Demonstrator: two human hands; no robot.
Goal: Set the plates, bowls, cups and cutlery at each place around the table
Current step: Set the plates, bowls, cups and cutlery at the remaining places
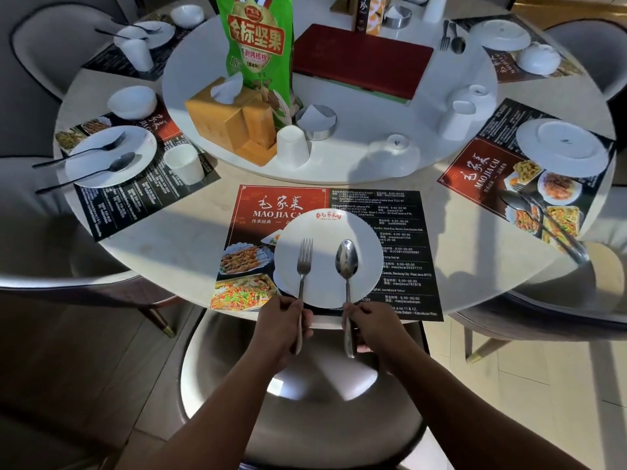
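**Fork (303,266) and spoon (346,262) held over the near plate (325,228)**

The left hand (283,322) grips the fork by its handle and the right hand (368,325) grips the spoon likewise; both heads lie over the white plate, side by side, apart. The plate sits on a printed placemat (390,205) at the near edge of the worktop (163,245)

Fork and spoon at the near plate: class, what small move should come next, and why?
Probably lower and release both: the left hand grips the fork and the right hand the spoon, their heads side by side over the plate.
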